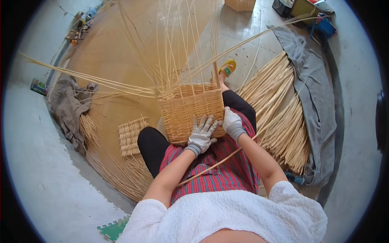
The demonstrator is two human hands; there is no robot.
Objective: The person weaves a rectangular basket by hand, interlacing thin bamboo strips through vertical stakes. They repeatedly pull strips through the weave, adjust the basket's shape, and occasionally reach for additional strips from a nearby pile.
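Note:
A half-woven wicker basket [190,113] rests tilted on my lap, over a red striped apron [235,172]. Long unwoven rods [178,44] fan out from its upper rim, up and to both sides. My left hand [201,134], in a pale glove, lies with spread fingers against the lower part of the near wall. At the right edge of that wall my gloved right hand [233,123] is closed, its fingers curled about the basket's side; their tips are partly hidden. One loose rod [210,167] runs slantwise across the apron, under my right forearm.
On the right a big bundle of peeled rods [279,117] lies beside a grey cloth [312,93]. A woven panel [133,136] and scattered rods [121,174] lie at left, near a brown cloth [71,105]. Another woven piece [240,4] stands at the far side, near assorted boxes [304,10].

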